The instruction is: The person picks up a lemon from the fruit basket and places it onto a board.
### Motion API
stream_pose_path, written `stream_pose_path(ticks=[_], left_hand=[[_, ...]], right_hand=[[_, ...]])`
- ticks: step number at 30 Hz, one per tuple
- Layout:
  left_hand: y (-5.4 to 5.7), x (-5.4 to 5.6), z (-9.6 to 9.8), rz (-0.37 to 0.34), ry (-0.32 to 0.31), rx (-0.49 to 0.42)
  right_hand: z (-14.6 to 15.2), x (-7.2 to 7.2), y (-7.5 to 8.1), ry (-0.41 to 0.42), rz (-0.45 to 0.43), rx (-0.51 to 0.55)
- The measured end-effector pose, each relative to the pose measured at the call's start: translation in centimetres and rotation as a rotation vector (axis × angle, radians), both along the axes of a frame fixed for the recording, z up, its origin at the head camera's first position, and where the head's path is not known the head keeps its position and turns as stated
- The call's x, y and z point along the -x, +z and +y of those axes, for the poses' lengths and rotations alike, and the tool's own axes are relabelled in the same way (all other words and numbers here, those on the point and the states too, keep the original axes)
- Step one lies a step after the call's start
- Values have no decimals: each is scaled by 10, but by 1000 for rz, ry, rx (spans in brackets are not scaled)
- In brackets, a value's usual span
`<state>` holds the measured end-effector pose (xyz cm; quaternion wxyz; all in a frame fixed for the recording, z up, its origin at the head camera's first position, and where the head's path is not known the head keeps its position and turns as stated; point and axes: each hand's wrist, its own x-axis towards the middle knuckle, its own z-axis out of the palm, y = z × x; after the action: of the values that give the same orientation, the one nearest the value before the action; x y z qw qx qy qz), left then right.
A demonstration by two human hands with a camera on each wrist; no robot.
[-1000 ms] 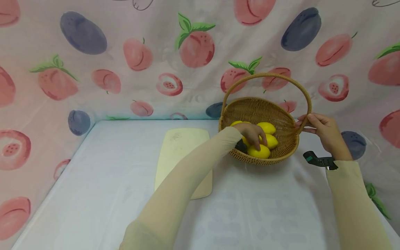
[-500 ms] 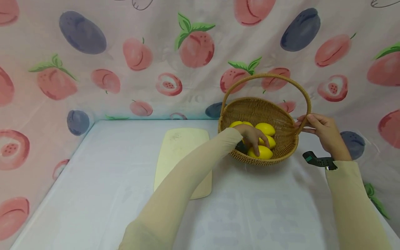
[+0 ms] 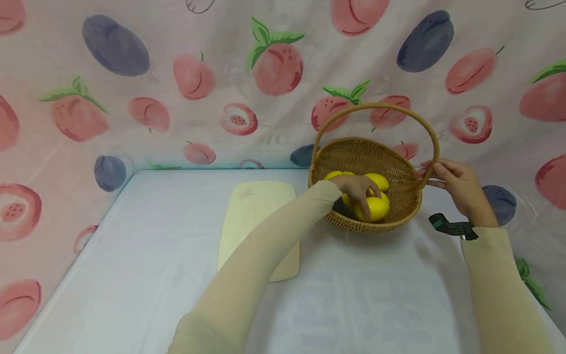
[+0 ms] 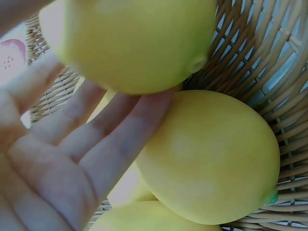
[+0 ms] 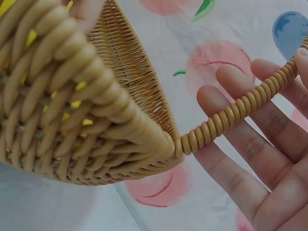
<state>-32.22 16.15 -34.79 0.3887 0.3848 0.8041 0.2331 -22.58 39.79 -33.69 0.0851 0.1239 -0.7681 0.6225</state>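
Inside the brown wicker basket (image 3: 353,150), my left hand (image 3: 356,188) holds a yellow lemon (image 3: 377,209) between thumb and fingers. The left wrist view has this lemon (image 4: 134,43) raised above another lemon (image 4: 211,154), which the fingertips touch. Several more lemons lie around it, partly hidden by my hand and sleeve. My right hand (image 3: 462,187) grips the lower right end of the basket's handle (image 3: 435,142). In the right wrist view, its fingers (image 5: 250,144) lie behind the wrapped handle and the thumb is at the right edge.
A cream cutting board (image 3: 261,211) lies left of the basket, partly covered by my left forearm. The white tabletop (image 3: 141,255) spreads to the left and front. Behind it hangs a fruit-patterned cloth (image 3: 177,29).
My left hand has gripped the front lemon and raised it a little, up and to the right, over the lemon behind. My right hand stays at the basket handle.
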Motion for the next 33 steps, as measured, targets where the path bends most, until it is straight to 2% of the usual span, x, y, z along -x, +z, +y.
stream_pose_path(ticks=[6,12,23,33], left_hand=[[3,3,-5,39,35,-126],[7,7,-9,23,105,-162],[22,11,-21,2,219,-243],[24,17,-36,-26,289,-386]], right_hand=[[-5,0,0,38,28,75],[-8,1,0,89,60,126],[-7,1,4,116,11,113],[-8,1,5,98,-5,97]])
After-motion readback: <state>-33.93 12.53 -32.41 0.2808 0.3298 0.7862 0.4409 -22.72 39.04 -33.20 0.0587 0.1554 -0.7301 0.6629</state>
